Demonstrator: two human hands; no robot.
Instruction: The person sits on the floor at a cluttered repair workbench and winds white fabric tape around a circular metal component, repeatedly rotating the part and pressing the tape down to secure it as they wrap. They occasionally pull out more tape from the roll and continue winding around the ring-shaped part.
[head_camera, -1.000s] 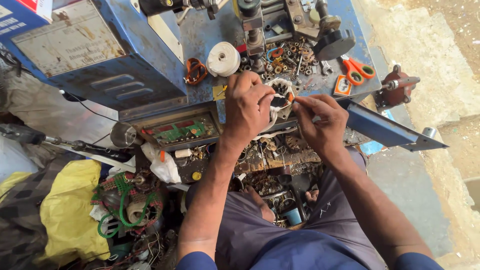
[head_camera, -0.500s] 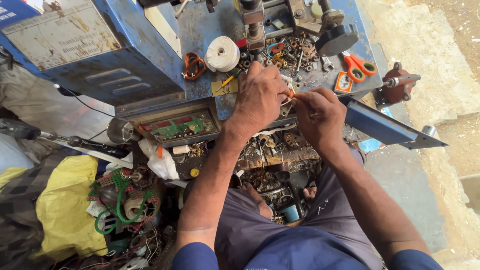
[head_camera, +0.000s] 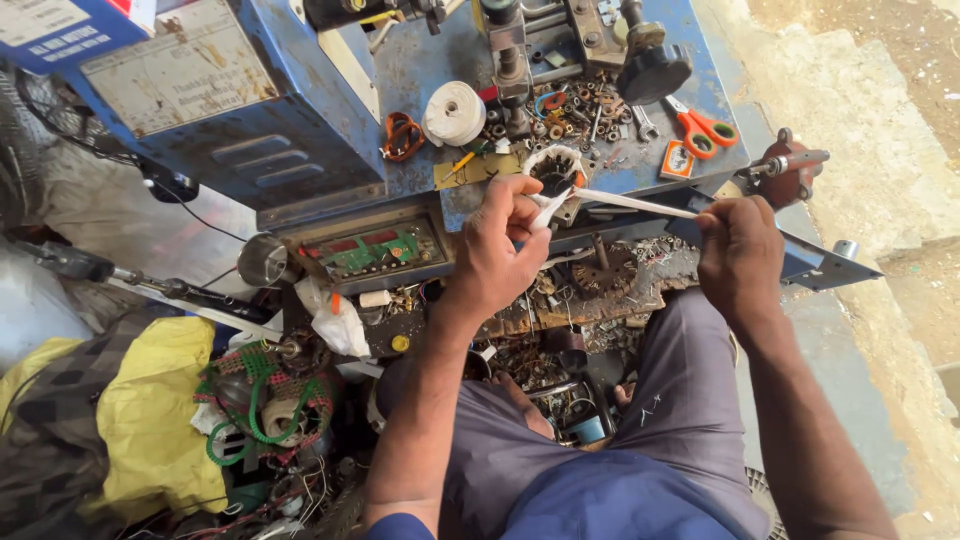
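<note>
My left hand grips a small round motor stator with white wrapping, held over the front edge of the blue bench. A strip of white cloth tape runs taut from the stator to my right hand, which pinches its far end, pulled out to the right. A roll of white tape lies on the bench just left of the stator. Orange-handled scissors lie on the bench to the right.
Loose nuts, washers and small parts litter the bench top. A green circuit board with a display sits in the bench front. A wound coil with green wire and a yellow bag lie lower left. A red-brown part sits at right.
My right hand has moved away to the right, drawing the white tape out taut from the stator. My left hand keeps hold of the stator, now more exposed.
</note>
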